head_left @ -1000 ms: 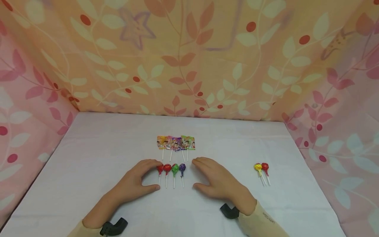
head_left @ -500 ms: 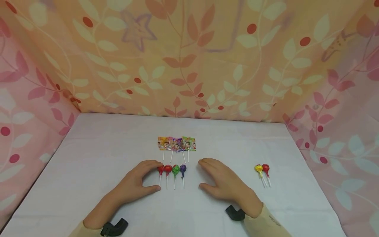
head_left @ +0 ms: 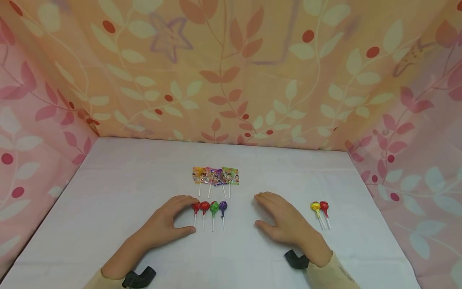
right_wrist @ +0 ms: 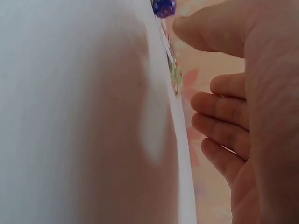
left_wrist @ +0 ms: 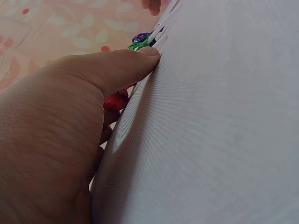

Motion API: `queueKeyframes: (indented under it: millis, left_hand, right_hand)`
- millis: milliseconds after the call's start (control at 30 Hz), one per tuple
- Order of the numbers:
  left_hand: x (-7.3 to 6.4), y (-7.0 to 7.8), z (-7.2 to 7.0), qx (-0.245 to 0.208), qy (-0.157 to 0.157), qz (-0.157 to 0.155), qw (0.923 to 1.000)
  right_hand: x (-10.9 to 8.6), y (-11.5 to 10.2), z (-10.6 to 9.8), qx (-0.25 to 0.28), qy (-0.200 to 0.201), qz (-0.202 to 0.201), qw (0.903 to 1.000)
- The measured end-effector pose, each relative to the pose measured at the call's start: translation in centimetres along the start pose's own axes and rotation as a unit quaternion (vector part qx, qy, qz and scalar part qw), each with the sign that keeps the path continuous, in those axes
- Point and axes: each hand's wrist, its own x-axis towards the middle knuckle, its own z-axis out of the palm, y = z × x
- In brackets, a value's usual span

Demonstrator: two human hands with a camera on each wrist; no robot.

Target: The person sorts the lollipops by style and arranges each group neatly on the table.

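Four-coloured is not the row's look; a row of lollipops lies on the white cloth: a red lollipop [head_left: 196, 206] at its left end, another red lollipop [head_left: 205, 206], a green lollipop [head_left: 214, 207] and a purple lollipop [head_left: 223, 206]. My left hand [head_left: 167, 220] rests at the row's left end, fingertips right at the first red head and thumb by its stick end. In the left wrist view its thumb [left_wrist: 126, 67] partly hides the row. My right hand [head_left: 286, 220] is off to the right of the purple lollipop, fingers relaxed and holding nothing.
Behind the row, several lollipops in printed wrappers [head_left: 215, 176] overlap side by side. A yellow lollipop [head_left: 315, 207] and a red lollipop [head_left: 324, 207] lie together at the right. Patterned curtains [head_left: 231, 80] border the white table [head_left: 144, 160] at the back and sides.
My right hand has moved right, away from the purple lollipop. My left hand and the lollipops have stayed where they were.
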Motion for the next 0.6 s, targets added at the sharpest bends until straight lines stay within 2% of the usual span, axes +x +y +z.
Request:
queueKeyframes:
  millis: [267,600]
  left_hand:
    - [0.0,-0.1,0.0,0.003,0.006,0.008,0.9999]
    - [0.0,0.0,0.0,0.003,0.008,0.013,0.9999]
  right_hand:
    - [-1.2,1.4,-0.7,-0.006,0.023,0.005,0.9997]
    - [-2.9,2.8,-1.8,-0.011,0.029,0.061,0.9976]
